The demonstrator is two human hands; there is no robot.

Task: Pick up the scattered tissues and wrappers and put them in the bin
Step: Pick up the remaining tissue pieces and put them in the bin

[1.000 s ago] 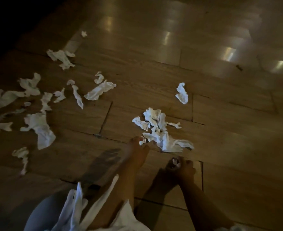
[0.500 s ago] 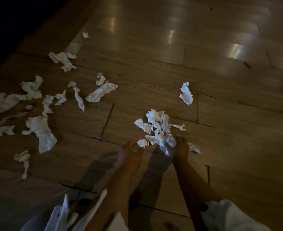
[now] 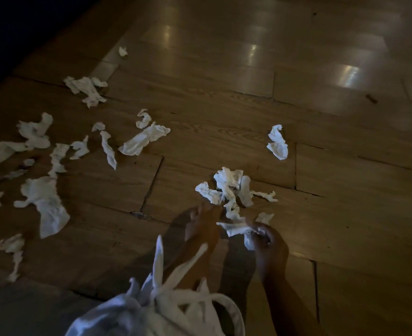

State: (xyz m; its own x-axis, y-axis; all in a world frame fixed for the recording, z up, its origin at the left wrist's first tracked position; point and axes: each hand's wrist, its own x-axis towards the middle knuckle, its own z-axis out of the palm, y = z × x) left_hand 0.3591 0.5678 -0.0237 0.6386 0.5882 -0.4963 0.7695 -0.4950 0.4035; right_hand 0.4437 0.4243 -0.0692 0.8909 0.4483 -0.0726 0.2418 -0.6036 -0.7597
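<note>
The right hand (image 3: pixel 269 242) grips a crumpled white paper tissue (image 3: pixel 236 229). Whether the blurred left hand (image 3: pixel 201 225), at its 9 o'clock, holds anything cannot be told

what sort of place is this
Likely an indoor room, perhaps in a home, and dimly lit: a glossy wood-plank floor with light reflections on it, and torn white tissues strewn across the boards.

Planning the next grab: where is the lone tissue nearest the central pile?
Head view, right of centre: the lone tissue lies on the wooden floor beyond and right of the central pile, past the right hand.
</note>
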